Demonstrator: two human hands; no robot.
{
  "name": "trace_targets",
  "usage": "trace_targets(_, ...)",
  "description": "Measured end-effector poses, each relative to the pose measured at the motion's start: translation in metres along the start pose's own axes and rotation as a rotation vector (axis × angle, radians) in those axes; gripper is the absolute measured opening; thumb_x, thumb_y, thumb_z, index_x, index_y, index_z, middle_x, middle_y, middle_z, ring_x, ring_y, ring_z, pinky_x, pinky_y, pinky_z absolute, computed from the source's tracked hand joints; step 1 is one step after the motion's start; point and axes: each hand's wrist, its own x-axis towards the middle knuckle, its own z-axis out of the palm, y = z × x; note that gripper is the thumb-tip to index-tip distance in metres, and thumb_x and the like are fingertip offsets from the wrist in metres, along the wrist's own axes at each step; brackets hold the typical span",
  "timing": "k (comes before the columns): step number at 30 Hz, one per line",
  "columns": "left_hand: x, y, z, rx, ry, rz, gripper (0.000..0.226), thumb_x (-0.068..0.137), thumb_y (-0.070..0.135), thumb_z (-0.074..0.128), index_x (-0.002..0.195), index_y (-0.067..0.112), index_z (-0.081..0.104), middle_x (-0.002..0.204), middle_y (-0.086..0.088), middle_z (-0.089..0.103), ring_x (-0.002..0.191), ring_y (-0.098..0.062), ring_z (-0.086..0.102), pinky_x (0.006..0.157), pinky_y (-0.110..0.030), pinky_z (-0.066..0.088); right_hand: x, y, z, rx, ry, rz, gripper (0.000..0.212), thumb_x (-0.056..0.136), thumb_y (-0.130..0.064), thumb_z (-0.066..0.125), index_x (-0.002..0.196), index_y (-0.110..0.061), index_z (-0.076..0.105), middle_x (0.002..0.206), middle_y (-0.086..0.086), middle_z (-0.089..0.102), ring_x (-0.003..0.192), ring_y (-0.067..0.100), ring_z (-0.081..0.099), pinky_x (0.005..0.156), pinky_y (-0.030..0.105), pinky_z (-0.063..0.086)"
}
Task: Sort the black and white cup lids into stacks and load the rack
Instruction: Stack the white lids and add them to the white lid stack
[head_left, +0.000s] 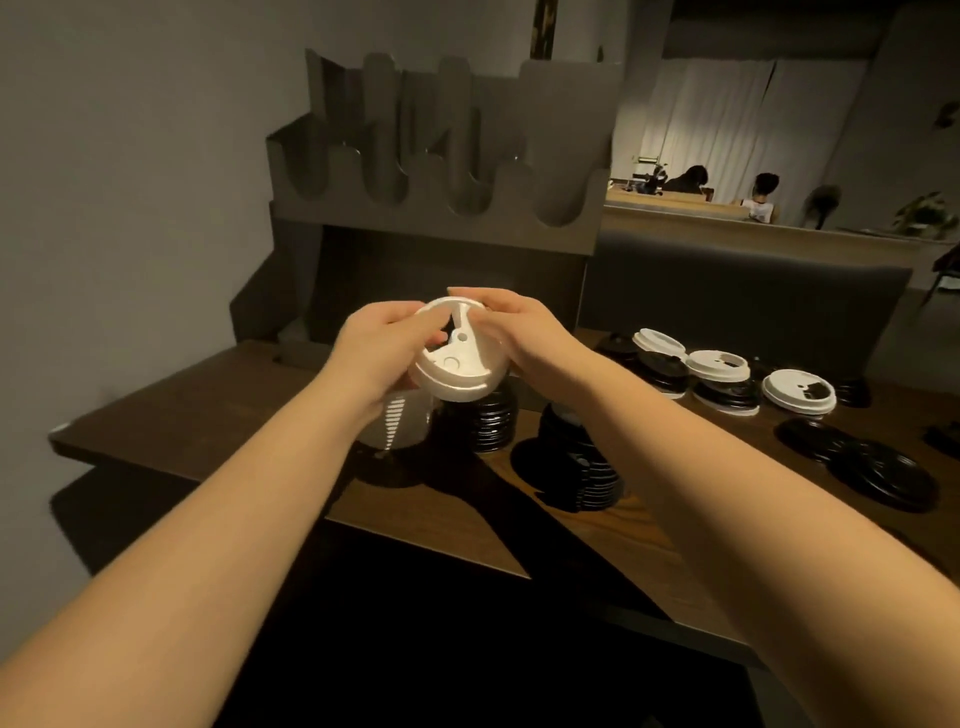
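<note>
While both arms reach out over the wooden table (171, 415), the left hand (382, 353) curls its fingers round the left rim of a white lid (457, 366), held tilted above the table between the two hands. The right hand (524, 332) pinches the lid's far right edge, fingers bent. Below the left hand stands a stack of white lids (397, 423), with a black stack (491, 421) just beside it and another black stack (582, 462) nearer the right forearm. Farther right, loose black and white lids (719, 366) lie scattered. The grey rack (441, 171) stands behind.
</note>
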Motion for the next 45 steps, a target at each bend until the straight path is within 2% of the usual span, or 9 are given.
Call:
trace_targets(6,0.032,-0.017,-0.023,-0.098,0.324,-0.055,0.034,0.094,0.022,0.056,0.127,0.019,0.055,0.118,-0.007,0.062,0.100,-0.022,0.062,0.062,-0.027,0.052,0.024,0.011,0.025,0.202,-0.098,0.235,0.078,0.085,-0.034,0.070,0.146,-0.009,0.029,0.131,0.016,0.054,0.098,0.024,0.067,0.079,0.038,0.058)
trace_targets(11,0.032,-0.024,-0.032,-0.075,0.282,-0.023,0.056,0.090,0.026,0.065,0.139,0.025,0.040,0.130,-0.003,0.051,0.111,-0.022,0.058,0.085,-0.043,0.057,0.027,0.015,0.045,0.357,-0.127,0.168,0.020,0.095,-0.011,0.053,0.113,-0.011,0.063,0.098,0.010,0.067,0.080,0.017,0.066,0.078,0.032,0.055)
trace_targets(16,0.040,-0.018,-0.049,0.129,0.234,0.067,0.041,0.080,0.045,0.069,0.102,0.010,0.068,0.091,-0.005,0.068,0.085,-0.016,0.066,0.065,-0.030,0.057,0.046,0.007,0.053,0.319,0.055,0.242,0.018,0.089,-0.003,0.044,0.082,-0.009,0.059,0.068,0.004,0.048,0.060,0.012,0.044,0.060,0.023,0.038)
trace_targets(21,0.050,-0.016,-0.056,0.288,0.168,0.007,0.064,0.085,0.051,0.063,0.138,0.018,0.049,0.137,-0.003,0.052,0.121,-0.025,0.052,0.101,-0.045,0.046,0.064,0.015,0.052,0.051,0.125,0.211,0.027,0.092,-0.008,0.040,0.067,-0.010,0.049,0.058,0.006,0.038,0.054,0.014,0.033,0.054,0.025,0.030)
trace_targets(24,0.055,-0.020,-0.055,0.338,0.162,-0.058,0.053,0.087,0.049,0.062,0.124,0.011,0.061,0.116,-0.003,0.063,0.110,-0.024,0.058,0.097,-0.041,0.048,0.069,0.018,0.053,-0.011,0.116,0.166,0.031,0.103,-0.025,0.034,0.073,-0.019,0.028,0.060,0.002,0.037,0.055,0.011,0.033,0.051,0.021,0.031)
trace_targets(25,0.056,-0.021,-0.054,0.371,0.161,-0.088,0.050,0.088,0.049,0.060,0.118,0.010,0.063,0.106,-0.003,0.063,0.103,-0.024,0.059,0.093,-0.040,0.049,0.069,0.018,0.054,-0.030,0.133,0.153,0.028,0.103,-0.029,0.034,0.109,-0.003,0.027,0.063,0.002,0.038,0.057,0.010,0.035,0.053,0.020,0.033)
trace_targets(27,0.059,-0.025,-0.053,0.441,0.149,-0.141,0.047,0.089,0.049,0.057,0.107,0.007,0.064,0.093,-0.005,0.064,0.090,-0.024,0.061,0.086,-0.039,0.052,0.067,0.020,0.053,-0.030,0.115,0.166,0.041,0.101,-0.037,0.040,0.081,-0.007,0.058,0.073,0.001,0.052,0.068,0.010,0.048,0.062,0.021,0.041)
trace_targets(33,0.062,-0.038,-0.052,0.764,0.188,-0.078,0.056,0.086,0.056,0.055,0.105,0.004,0.065,0.097,-0.015,0.067,0.086,-0.031,0.064,0.060,-0.032,0.044,0.063,0.042,0.057,-0.076,0.114,0.115,0.052,0.095,-0.027,0.056,0.142,-0.013,0.039,0.135,0.008,0.050,0.110,0.017,0.051,0.081,0.024,0.042)
trace_targets(45,0.063,-0.063,-0.057,0.414,-0.071,0.035,0.041,0.102,0.032,0.040,0.142,0.023,0.045,0.147,-0.002,0.044,0.135,-0.021,0.040,0.109,-0.035,0.033,0.063,0.051,0.066,-0.150,0.050,0.149,0.037,0.100,-0.020,0.042,0.134,-0.012,0.052,0.126,0.005,0.058,0.108,0.019,0.055,0.091,0.034,0.050)
